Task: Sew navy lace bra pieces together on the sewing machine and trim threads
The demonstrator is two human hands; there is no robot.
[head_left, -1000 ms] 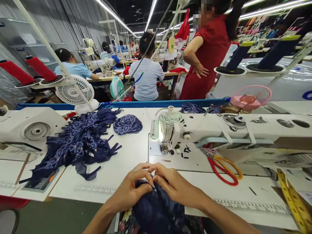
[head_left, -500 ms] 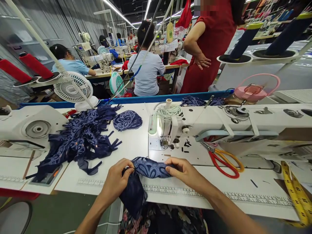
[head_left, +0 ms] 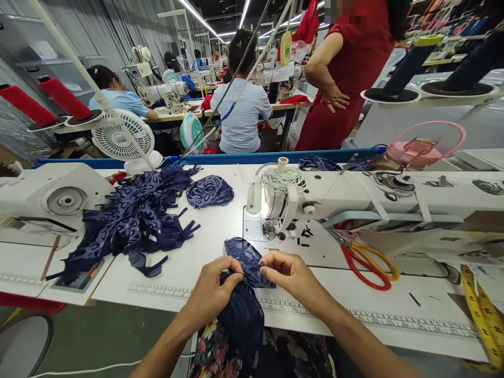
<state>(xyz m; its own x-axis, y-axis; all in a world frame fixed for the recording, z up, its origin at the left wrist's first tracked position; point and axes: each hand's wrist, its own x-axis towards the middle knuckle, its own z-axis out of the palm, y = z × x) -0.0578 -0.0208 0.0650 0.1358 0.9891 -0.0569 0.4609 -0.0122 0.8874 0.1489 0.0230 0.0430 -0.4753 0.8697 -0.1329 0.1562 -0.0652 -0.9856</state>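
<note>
A piece of navy lace fabric [head_left: 252, 262] with a paler looping pattern lies partly on the table's front edge, in front of the sewing machine [head_left: 279, 210]. My left hand [head_left: 218, 283] pinches its left side between thumb and fingers. On the other side, my right hand [head_left: 285, 270] pinches its edge close to my left fingertips. A darker part of the cloth [head_left: 244, 325] hangs from my left hand over the table edge toward my lap. The fingers hide the exact spots they grip.
A heap of navy lace pieces [head_left: 137, 220] lies at the left, with a folded lace piece [head_left: 210, 191] beside it. Red-and-orange-handled scissors [head_left: 368, 262] rest right of the needle area, near dark scraps [head_left: 305, 236]. A yellow tape measure [head_left: 482, 315] hangs at right. Co-workers sit and stand beyond.
The lace fabric has turned from lying lengthwise to standing up and away from me. My hands have come closer together, and more of the dark cloth hangs down. The view shifted slightly.
</note>
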